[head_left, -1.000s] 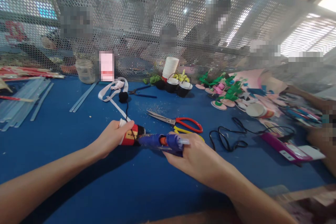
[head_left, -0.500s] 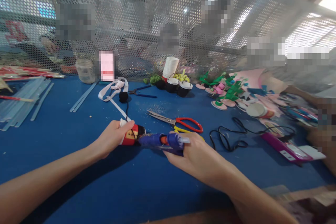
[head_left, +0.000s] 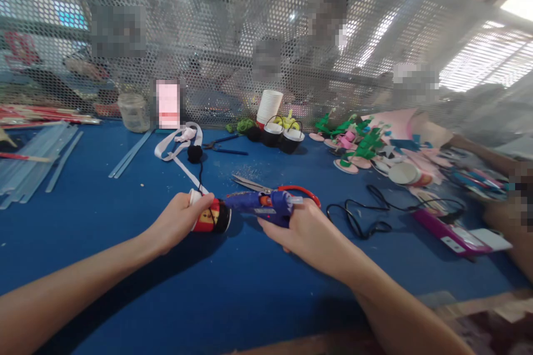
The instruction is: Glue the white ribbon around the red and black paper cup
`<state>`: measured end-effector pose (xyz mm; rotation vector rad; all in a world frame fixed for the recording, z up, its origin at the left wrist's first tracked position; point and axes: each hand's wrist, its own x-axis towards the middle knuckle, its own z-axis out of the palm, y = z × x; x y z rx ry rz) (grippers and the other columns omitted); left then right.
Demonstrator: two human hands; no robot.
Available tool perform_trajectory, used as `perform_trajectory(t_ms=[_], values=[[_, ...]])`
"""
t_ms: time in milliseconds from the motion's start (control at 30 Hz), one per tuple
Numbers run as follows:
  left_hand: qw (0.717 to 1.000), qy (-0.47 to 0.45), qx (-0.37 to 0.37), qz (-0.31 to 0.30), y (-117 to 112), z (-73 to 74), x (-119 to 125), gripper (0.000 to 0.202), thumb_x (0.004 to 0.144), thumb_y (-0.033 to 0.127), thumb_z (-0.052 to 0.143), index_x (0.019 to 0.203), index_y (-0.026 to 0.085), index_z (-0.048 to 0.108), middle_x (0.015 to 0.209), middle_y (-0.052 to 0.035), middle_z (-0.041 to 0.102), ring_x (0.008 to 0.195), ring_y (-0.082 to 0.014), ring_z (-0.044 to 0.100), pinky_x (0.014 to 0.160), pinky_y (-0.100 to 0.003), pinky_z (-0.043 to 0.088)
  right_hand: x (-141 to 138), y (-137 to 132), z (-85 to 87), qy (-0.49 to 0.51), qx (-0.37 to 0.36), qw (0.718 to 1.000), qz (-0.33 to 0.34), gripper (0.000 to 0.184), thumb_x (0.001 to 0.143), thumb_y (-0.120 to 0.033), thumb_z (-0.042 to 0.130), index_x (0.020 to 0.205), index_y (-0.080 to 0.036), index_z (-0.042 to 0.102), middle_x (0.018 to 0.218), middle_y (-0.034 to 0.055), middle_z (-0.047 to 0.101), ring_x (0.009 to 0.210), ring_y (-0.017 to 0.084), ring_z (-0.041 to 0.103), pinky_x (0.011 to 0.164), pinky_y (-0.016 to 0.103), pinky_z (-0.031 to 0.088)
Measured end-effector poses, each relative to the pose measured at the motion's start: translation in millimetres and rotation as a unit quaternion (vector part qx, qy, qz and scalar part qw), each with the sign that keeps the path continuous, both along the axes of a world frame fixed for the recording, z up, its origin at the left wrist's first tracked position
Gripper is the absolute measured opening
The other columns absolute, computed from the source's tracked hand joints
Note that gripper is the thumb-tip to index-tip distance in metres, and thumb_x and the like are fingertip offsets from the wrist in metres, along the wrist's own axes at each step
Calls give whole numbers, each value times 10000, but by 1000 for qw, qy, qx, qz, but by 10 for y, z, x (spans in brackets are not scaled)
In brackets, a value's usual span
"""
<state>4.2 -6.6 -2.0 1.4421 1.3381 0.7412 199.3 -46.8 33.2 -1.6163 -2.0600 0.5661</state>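
Observation:
My left hand (head_left: pixel 177 222) is closed around a paper cup (head_left: pixel 206 221) lying on its side, red and yellow with a black band at one end. Black yarn (head_left: pixel 201 175) runs from the cup to a small black yarn ball (head_left: pixel 194 153), and white ribbon (head_left: pixel 189 171) trails behind it. In my right hand (head_left: pixel 308 238) is a blue glue gun (head_left: pixel 260 203) with a clear glue stick poking from its back end. Its nozzle points at the cup's upper side, close to the black band; whether they touch I cannot tell. Scissors (head_left: pixel 297 189) with red handles lie just behind the gun.
Pliers (head_left: pixel 227 148), black cups (head_left: pixel 273 136) and stacked white cups (head_left: pixel 270 106) stand toward the mesh screen. Glue sticks (head_left: pixel 35 161) lie left, paper plants (head_left: pixel 366 141) right. A black cord (head_left: pixel 358 222) and purple power strip (head_left: pixel 452 233) lie near another person's arm (head_left: pixel 510 238).
The glue gun has risen slightly, its nozzle shifting from the cup's black end to its upper side. More of the black band shows now. My left hand keeps its hold.

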Motion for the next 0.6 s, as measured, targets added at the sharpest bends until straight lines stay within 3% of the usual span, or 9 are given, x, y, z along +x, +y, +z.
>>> perform_trajectory(t_ms=[233, 600], values=[[998, 53, 15, -18, -9, 28, -1, 406, 682, 518, 397, 503, 156, 441, 431, 52, 327, 406, -78, 274, 408, -208, 191, -6, 48, -21, 46, -17, 999, 13, 156, 696, -224, 453, 563, -155, 493, 356, -49, 428, 320, 72, 431, 342, 166, 339], [997, 63, 37, -27, -16, -19, 1, 401, 689, 500, 387, 546, 141, 493, 451, 43, 376, 421, -87, 307, 415, -202, 231, 21, 161, -53, 102, -110, 989, -2, 173, 687, -261, 479, 558, -145, 491, 346, -39, 454, 291, 65, 427, 321, 164, 364]])
